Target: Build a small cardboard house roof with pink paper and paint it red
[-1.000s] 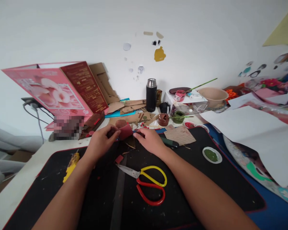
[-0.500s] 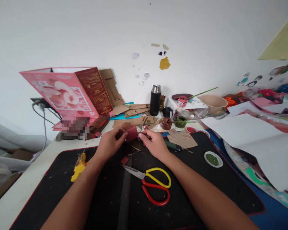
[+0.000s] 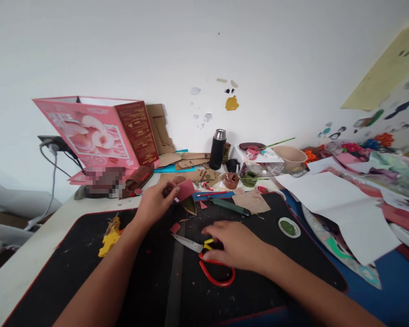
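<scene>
The left hand (image 3: 155, 200), a little left of centre, has thumb and fingers pinched on a piece of red card (image 3: 184, 190), which juts out to the right of the fingertips over the far edge of the black mat (image 3: 146, 281). The right hand (image 3: 236, 243) is right of centre with thumb and fingers curved and parted, over the handles of the scissors (image 3: 196, 246); whether it touches them cannot be told. The scissors lie flat on the mat below the middle of the frame, their long axis slanting from blade tips at upper left to the red loop at lower right, while the yellow loop is mostly hidden beneath the right hand. That hand is the nearer to the handles; the left hand and its card lie up and to the left, beyond the blade tips. A small red scrap (image 3: 175, 227) sits just beside those tips. As for writing, the pink box (image 3: 95, 136) at upper left bears pale lettering over a fruit picture, and its dark red side panel (image 3: 136, 131) carries lines of gold-toned print, all too small to read. No label shows on the black flask (image 3: 218, 154) near the middle.
</scene>
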Motion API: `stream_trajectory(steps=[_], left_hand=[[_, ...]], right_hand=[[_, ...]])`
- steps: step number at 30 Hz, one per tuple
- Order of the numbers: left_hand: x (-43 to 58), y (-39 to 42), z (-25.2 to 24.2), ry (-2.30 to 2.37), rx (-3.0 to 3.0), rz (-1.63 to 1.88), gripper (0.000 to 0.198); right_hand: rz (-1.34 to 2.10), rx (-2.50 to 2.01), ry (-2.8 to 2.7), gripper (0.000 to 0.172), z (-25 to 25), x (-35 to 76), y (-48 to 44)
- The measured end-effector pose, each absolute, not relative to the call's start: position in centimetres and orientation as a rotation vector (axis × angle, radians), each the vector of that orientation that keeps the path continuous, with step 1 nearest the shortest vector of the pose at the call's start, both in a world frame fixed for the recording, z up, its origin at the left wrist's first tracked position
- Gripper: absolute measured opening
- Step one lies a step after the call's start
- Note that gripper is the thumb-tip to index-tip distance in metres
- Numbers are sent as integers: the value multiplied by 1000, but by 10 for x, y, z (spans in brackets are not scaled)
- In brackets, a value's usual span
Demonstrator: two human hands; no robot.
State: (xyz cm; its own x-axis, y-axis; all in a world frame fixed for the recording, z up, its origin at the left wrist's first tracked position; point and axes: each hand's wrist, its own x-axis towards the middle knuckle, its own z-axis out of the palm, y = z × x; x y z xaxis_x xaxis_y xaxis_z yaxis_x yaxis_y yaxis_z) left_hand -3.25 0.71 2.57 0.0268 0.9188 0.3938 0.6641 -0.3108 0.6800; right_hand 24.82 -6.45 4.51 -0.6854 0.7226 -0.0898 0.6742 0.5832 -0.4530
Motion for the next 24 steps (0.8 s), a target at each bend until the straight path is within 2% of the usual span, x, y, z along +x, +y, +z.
stream_trajectory(steps=[2, 7, 13, 19, 24], left_hand=[[-34, 7, 27, 1611, 1949, 1233, 31], [-37, 8, 33, 1612, 1849, 1399, 32], [-41, 11, 33, 1565, 1713, 1482, 29], [-43, 12, 35, 1454, 1578, 1533, 22], [-43, 12, 38, 1379, 1443, 1536, 20]], right_hand=[[653, -1214, -2842, 56, 50, 252, -76], [560, -1284, -2971, 39, 51, 251, -95], [609, -1243, -2962, 35, 48, 253, -98], [1140, -1367, -2508, 42, 43, 269, -97], [1742, -1425, -1907, 32, 27, 277, -98]])
